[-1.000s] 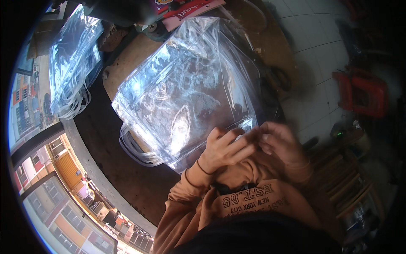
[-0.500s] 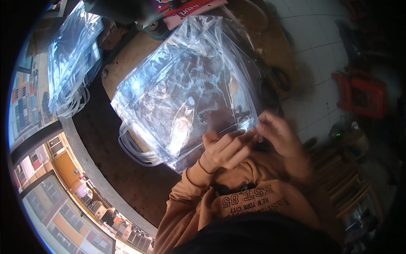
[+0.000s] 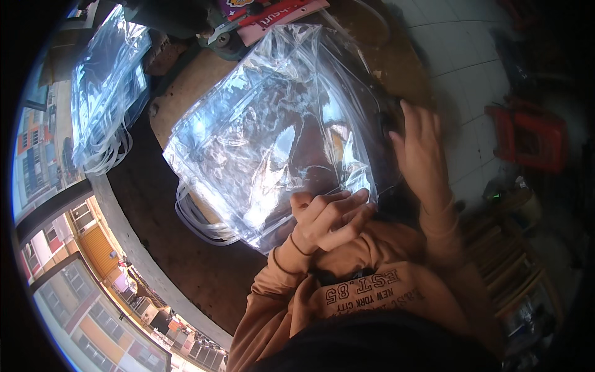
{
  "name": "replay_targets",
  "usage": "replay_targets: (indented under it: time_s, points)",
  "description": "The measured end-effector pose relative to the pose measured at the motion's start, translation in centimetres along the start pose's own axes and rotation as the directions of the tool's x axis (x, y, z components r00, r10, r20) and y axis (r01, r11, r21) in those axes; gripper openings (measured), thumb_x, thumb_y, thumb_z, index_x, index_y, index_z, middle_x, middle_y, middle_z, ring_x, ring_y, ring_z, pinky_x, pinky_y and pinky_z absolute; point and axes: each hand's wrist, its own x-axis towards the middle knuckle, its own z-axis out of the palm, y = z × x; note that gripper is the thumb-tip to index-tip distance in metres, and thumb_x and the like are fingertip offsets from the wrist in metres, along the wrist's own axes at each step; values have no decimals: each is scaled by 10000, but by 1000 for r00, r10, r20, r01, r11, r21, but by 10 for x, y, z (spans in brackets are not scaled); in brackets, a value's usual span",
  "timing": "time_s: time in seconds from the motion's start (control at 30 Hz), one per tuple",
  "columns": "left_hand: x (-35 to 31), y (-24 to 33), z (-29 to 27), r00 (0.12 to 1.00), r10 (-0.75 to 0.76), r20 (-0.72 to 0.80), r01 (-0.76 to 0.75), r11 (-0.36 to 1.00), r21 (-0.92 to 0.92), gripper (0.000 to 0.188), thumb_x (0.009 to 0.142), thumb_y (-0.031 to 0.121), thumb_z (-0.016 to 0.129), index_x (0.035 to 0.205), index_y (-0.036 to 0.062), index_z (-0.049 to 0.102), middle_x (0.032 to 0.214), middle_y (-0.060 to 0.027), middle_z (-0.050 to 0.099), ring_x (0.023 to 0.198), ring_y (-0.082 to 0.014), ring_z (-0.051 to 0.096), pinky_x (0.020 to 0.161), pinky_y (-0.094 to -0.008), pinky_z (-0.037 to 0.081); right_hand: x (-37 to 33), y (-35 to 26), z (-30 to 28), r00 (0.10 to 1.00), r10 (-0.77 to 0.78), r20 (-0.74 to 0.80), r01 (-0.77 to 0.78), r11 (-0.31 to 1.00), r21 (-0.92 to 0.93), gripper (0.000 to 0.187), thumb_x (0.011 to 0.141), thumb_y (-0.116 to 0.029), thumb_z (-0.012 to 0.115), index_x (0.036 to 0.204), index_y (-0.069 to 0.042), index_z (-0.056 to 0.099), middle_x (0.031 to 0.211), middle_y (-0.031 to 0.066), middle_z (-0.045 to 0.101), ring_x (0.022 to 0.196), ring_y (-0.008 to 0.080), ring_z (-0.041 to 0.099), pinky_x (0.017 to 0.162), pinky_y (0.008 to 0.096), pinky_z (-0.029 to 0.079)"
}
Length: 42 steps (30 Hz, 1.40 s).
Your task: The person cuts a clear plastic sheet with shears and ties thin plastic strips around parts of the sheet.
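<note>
A stack of clear plastic bags lies in front of me, shiny and creased, with looped clear handles hanging off its left side. At the stack's near right corner is my left hand, its fingers bent and closed on the edge of a clear plastic bag. Exactly what its fingertips pinch is partly hidden. My right hand is to the right of the stack, fingers stretched out and thumb apart. It reaches over a dark area where black handles, seen earlier like those of scissors, are now mostly covered.
More clear plastic bags with looped handles hang at the far left. A red and pink printed item lies beyond the stack, beside dark machine parts. On the tiled floor to the right stands a red plastic stool.
My right hand has left the bag's corner and moved away and to the right, its fingers opening out over the dark handles. My left hand stays at the corner, fingers slightly shifted.
</note>
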Motion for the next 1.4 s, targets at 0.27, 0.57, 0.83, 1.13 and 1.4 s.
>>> replay_targets:
  time_s: [0.27,0.57,0.83,1.13,1.4]
  points:
    - [2,1,-1,999,-35,-1,35,998,-58,254,669,137,713,911,185,655,960,62,652,702,-48,553,685,-251,294,-20,22,-27,917,172,359,-349,780,519,530,827,37,561,1326,-11,390,990,142,588,911,190,594,789,274,459]
    - [4,7,20,1000,-9,10,10,997,-76,295,664,174,656,956,154,692,969,77,639,713,-66,503,718,-260,305,-113,-3,-42,762,175,624,-582,-239,777,746,678,-349,787,1201,-45,349,877,13,427,822,97,446,776,259,400]
    - [9,14,18,996,-50,72,55,996,-68,310,649,180,720,958,166,699,990,76,637,758,-67,528,741,-288,281,-120,-26,-43,664,-99,741,-722,-342,602,562,759,-350,730,1097,-65,383,883,14,421,806,78,427,748,239,386]
    - [8,16,24,996,-7,88,8,1000,-9,377,638,211,649,1010,170,695,1051,89,611,811,-81,498,752,-307,273,-120,-34,-50,700,25,714,-688,-248,683,537,758,-359,732,1065,-54,415,826,1,431,733,60,407,674,212,357]
    - [7,14,26,998,2,64,0,1000,-24,366,624,186,662,988,159,700,1032,85,613,811,-89,502,747,-309,279,-116,-27,-54,696,61,716,-710,-97,698,568,713,-388,776,1035,-59,445,800,-17,420,692,40,379,616,188,328]
